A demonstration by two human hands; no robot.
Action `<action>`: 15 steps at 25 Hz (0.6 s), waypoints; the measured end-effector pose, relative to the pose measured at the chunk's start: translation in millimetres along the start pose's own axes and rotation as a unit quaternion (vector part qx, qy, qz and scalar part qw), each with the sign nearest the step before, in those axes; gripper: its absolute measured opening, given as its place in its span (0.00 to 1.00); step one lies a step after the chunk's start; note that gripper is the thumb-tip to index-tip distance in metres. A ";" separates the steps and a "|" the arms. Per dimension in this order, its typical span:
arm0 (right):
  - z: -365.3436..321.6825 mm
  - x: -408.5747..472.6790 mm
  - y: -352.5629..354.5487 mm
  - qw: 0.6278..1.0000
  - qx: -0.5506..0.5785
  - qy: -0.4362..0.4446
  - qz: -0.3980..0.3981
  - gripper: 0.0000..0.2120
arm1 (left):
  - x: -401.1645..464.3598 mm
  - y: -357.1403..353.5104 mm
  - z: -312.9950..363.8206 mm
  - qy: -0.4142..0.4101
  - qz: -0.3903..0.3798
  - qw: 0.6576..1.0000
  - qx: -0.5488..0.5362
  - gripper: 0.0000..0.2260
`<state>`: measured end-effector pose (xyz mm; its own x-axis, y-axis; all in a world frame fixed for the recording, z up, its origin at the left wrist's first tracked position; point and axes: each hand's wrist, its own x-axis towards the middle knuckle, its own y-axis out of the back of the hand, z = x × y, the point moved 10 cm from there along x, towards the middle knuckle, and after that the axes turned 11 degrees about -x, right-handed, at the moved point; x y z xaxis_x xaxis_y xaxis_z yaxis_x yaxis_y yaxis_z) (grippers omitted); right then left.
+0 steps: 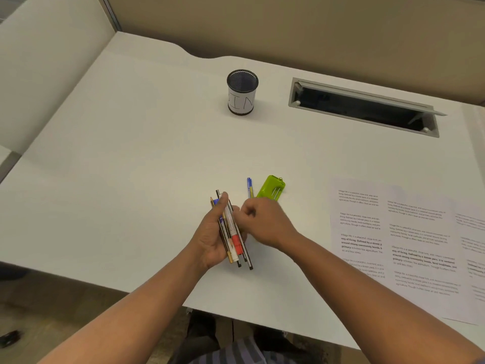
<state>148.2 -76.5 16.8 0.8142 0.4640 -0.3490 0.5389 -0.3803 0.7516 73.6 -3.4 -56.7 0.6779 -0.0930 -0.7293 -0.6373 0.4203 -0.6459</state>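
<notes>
- Forearms enter from the bottom corners and meet at lower centre, over the desk (pixel 131 166) near its front edge.
- Left hand (pixel 210 240) grips a bundle of pens (pixel 234 233). Its long axis runs from lower right to upper left, with a pencil tip at the upper end.
- Right hand (pixel 262 224) curls its fingers against the bundle's middle; a pinch cannot be told.
- Bundle count: about six, some hidden.
- One blue pen (pixel 249 187) and one green case (pixel 271 189) lie just above the right hand.
- One mesh cup (pixel 242 91) stands at upper centre, well apart.
- Bare desk spreads left; printed sheets (pixel 420 240) fill the right.
</notes>
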 end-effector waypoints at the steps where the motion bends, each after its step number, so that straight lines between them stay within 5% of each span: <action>1: 11.7 4.0 8.2 0.999 -0.013 -0.029 0.039 0.15 | -0.4 4.7 2.8 -0.005 0.012 1.000 0.002 0.16; 6: 39.2 12.8 -6.0 0.962 -0.254 -0.098 0.004 0.15 | -4.7 24.3 6.9 -0.006 0.064 0.998 0.007 0.07; 15: 45.4 23.8 -28.7 0.963 -0.232 -0.126 -0.049 0.08 | -9.8 35.8 12.7 -0.014 0.076 0.997 -0.001 0.06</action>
<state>161.9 -90.9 -38.5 0.8221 0.2486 -0.5121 0.5094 0.0804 0.8568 48.8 24.0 -69.8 0.5835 -0.0041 -0.8121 -0.7339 0.4255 -0.5295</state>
